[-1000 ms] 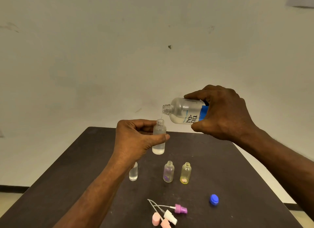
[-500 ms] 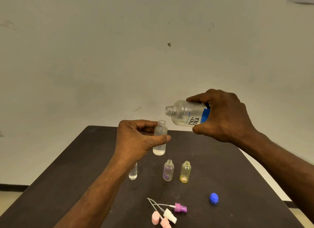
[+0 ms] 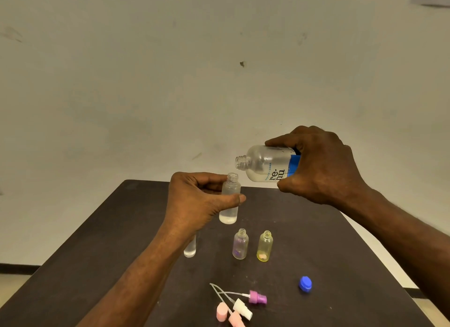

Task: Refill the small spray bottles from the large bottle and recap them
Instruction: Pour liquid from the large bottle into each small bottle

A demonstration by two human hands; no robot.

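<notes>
Above the dark table [image 3: 316, 241], the left hand [image 3: 194, 202] pinches an uncapped small clear bottle [image 3: 230, 200] upright between thumb and fingers. The right hand [image 3: 319, 166] grips the large bottle [image 3: 265, 163], tilted, its mouth just above and right of the small neck, apart. A purple bottle [image 3: 240, 244] and a yellow bottle [image 3: 265, 246] stand mid-table; the blue cap [image 3: 305, 283] lies nearer the right edge.

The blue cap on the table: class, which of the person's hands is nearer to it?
Right. The right hand is above the blue cap, holding the large bottle; the left hand is farther left.
</notes>
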